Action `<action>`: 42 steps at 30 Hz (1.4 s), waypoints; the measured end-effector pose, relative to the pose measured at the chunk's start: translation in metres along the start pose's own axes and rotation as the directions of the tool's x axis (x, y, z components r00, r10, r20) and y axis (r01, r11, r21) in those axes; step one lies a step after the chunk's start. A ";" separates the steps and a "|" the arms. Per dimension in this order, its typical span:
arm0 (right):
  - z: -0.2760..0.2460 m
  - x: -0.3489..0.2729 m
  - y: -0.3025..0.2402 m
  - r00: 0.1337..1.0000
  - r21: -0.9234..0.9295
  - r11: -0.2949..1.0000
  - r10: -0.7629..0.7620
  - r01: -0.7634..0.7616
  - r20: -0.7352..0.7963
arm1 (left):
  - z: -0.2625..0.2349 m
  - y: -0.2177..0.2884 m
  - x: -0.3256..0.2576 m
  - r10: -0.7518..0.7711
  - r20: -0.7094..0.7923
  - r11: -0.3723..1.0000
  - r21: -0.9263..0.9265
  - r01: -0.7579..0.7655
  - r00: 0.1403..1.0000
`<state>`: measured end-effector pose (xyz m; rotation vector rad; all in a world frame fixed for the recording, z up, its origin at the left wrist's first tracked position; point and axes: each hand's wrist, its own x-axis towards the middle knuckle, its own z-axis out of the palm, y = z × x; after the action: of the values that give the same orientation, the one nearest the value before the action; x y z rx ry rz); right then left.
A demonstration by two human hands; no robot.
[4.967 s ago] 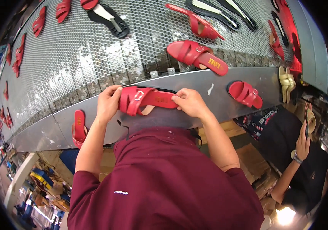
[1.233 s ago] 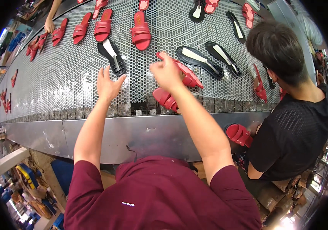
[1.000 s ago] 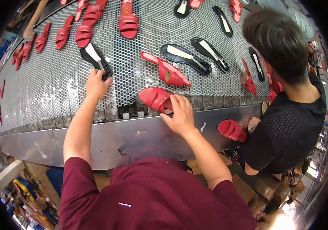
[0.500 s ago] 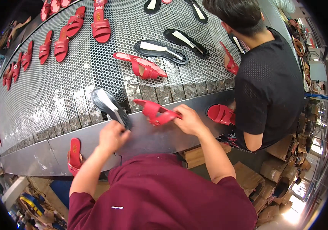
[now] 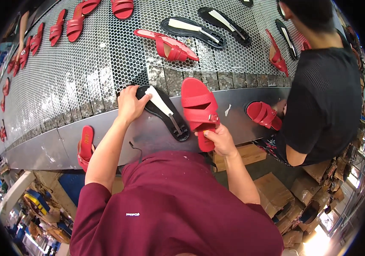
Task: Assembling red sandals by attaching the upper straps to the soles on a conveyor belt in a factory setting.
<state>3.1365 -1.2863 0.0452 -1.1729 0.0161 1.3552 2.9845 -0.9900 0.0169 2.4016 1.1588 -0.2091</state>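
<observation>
My left hand (image 5: 130,103) grips one end of a black shoe sole (image 5: 165,110), its thumb on the rim beside the pale strip down the middle. The sole lies slanted across the metal ledge (image 5: 114,126) of the conveyor, its other end toward my body. To its right, my right hand (image 5: 222,141) holds a red slide sandal (image 5: 198,113) by the narrower end, thumb on top. That sandal has crossed straps with a small buckle, and its rounded toe points away from me. Sandal and sole lie side by side, close together.
Red sandals (image 5: 75,27) and black soles (image 5: 193,30) lie across the perforated conveyor (image 5: 105,51). Another red sandal (image 5: 86,145) rests on the ledge at left. At right, a co-worker in a black shirt (image 5: 327,94) sits by a red sandal (image 5: 260,113). Cardboard boxes (image 5: 272,192) stand below.
The black sole has come down onto the ledge, and my left hand has shifted to its far end. My right hand has turned the red sandal from sideways to toe-away.
</observation>
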 end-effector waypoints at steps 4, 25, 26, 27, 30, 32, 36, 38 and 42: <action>0.019 0.014 0.006 0.999 0.028 0.999 0.025 -0.026 0.042 | 0.019 -0.010 0.002 -0.067 0.020 0.937 -0.343 0.070 0.998; 0.012 0.034 0.005 0.989 -0.069 0.989 -0.132 0.128 -0.067 | 0.012 0.070 -0.004 -0.239 0.239 0.288 -0.908 0.303 0.941; 0.010 0.034 0.006 0.990 -0.077 0.990 -0.124 0.118 -0.074 | 0.015 0.069 -0.005 -0.240 0.238 0.288 -0.908 0.303 0.941; 0.009 0.032 0.006 0.990 -0.077 0.990 -0.123 0.117 -0.072 | 0.017 0.068 -0.006 -0.228 0.219 0.237 -0.933 0.272 0.949; 0.007 0.030 0.002 0.991 -0.058 0.994 -0.100 0.095 -0.088 | 0.019 0.067 -0.008 -0.214 0.206 0.170 -0.955 0.244 0.955; 0.008 0.028 -0.007 0.990 -0.124 0.983 -0.141 0.137 -0.030 | 0.018 0.068 -0.008 -0.211 0.215 0.156 -0.956 0.250 0.954; 0.031 0.033 -0.026 0.970 -0.219 0.945 -0.233 0.242 0.068 | 0.016 0.068 -0.011 0.052 0.297 -0.192 -0.934 0.302 0.953; 0.037 0.042 -0.029 0.823 -0.528 0.637 -0.495 0.561 0.278 | 0.012 0.067 -0.010 -0.025 0.385 0.112 -0.916 0.385 0.923; 0.049 0.043 -0.036 0.831 -0.637 0.550 -0.469 0.539 0.298 | 0.004 0.081 -0.018 0.047 0.410 -0.091 -0.906 0.413 0.911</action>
<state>3.1467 -1.2152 0.0647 -1.5779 -0.9385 0.8770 3.0360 -1.0478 0.0462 0.7050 0.8801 0.1794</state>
